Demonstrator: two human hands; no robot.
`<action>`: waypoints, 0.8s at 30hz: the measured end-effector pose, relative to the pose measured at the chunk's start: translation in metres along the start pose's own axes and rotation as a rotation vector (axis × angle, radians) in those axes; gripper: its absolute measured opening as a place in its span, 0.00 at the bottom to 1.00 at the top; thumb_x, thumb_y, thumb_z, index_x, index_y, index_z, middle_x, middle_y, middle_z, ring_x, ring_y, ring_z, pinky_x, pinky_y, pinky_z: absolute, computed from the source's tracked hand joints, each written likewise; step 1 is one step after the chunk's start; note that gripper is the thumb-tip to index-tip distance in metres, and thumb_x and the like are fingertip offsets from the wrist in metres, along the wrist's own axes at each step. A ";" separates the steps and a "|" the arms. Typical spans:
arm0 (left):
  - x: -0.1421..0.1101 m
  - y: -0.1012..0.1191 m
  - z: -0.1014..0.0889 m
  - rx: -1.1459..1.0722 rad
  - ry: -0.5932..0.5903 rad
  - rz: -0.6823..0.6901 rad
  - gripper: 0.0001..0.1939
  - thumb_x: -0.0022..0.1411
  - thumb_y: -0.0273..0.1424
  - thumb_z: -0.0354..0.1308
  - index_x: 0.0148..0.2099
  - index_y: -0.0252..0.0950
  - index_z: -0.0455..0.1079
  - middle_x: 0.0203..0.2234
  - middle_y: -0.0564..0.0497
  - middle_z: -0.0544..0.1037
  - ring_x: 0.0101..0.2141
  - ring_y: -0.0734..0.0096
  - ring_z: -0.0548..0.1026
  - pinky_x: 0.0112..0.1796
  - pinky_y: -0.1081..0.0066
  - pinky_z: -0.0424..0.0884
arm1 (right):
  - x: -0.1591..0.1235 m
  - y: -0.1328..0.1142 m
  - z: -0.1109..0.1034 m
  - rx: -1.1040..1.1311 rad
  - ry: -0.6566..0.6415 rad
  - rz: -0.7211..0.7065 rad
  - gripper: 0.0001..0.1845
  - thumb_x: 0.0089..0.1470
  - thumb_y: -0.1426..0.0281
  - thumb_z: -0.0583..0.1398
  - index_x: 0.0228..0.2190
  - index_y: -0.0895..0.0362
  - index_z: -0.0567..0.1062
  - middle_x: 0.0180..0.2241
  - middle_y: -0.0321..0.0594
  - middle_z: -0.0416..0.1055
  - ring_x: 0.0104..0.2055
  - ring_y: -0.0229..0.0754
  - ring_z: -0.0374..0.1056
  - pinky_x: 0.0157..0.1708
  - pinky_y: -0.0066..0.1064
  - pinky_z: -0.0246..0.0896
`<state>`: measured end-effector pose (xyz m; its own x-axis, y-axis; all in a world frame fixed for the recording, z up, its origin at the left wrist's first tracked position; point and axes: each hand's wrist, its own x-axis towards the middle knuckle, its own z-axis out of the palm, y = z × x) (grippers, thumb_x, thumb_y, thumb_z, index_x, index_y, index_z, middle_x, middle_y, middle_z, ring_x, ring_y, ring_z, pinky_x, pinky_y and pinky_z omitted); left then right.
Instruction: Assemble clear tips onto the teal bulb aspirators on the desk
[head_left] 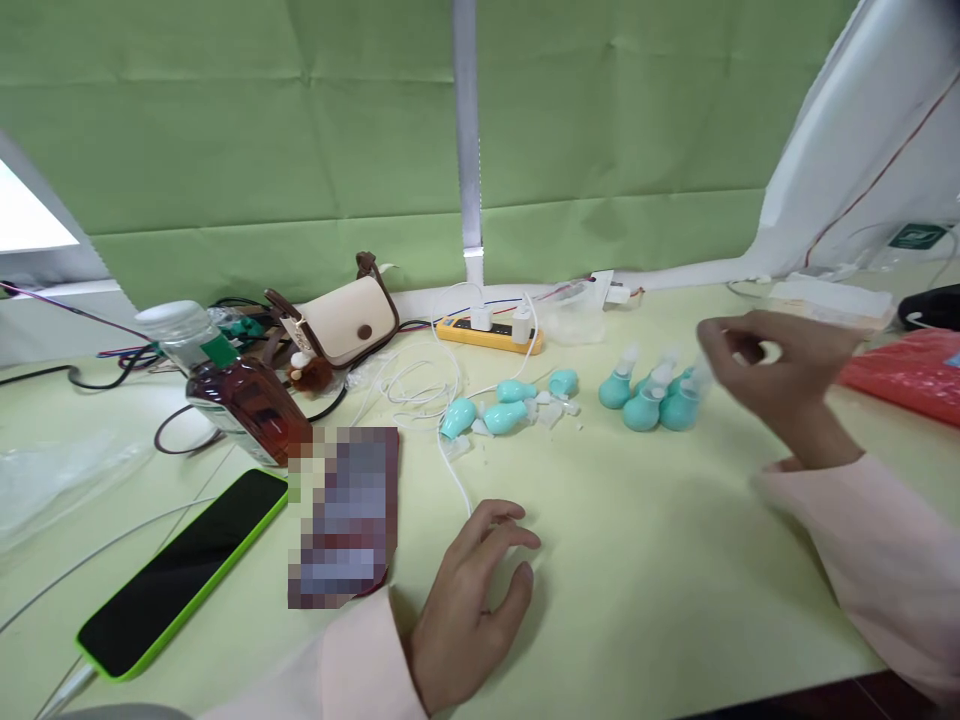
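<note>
Standing upright, turquoise squeeze bulbs (643,408) are crowding beside a curled right hand (776,365)

Right of centre in the frame, the bulbs are sitting close together on the pale green table (637,560). To my eye they are looking light, hollow and soft, probably giving under a squeeze, glossy enough to be a bit slippery, and hardly fragile. The translucent nozzles (628,358) are seeming stiffer. I'd be taking hold gently round the widest part of a body, thumb opposite fingers, as upright ones could be tipping easily.

The right hand is hovering just beside them, thumb and fingers curling towards each other; it is blurring, so I can't tell whether it is pinching the nearest nozzle. At the lower centre, the left hand (476,610) is holding nothing, its thumb and fingers sitting apart.

The upright bulbs are pointing their nozzles towards the top of the frame, long axes running roughly vertical, the leftmost leaning slightly right. Near the centre, four loose bulbs (504,417) are lying among clear plastic pieces (551,412): the front one is stretching left to right, the leftmost is slanting up to the right.
</note>
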<state>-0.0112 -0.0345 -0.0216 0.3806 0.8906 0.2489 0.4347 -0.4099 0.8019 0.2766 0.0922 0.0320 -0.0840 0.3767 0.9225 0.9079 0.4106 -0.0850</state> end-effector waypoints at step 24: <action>0.000 -0.001 0.001 0.021 -0.015 0.000 0.11 0.53 0.18 0.47 0.36 0.36 0.64 0.38 0.48 0.65 0.41 0.70 0.65 0.42 0.73 0.61 | -0.062 -0.066 0.079 0.216 -0.638 -0.229 0.13 0.46 0.76 0.50 0.37 0.59 0.65 0.37 0.43 0.67 0.41 0.44 0.59 0.43 0.42 0.44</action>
<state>-0.0105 -0.0344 -0.0231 0.3930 0.8875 0.2405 0.4520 -0.4143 0.7900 0.1891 0.1071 -0.0487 -0.5472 0.6467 0.5314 0.7423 0.6683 -0.0489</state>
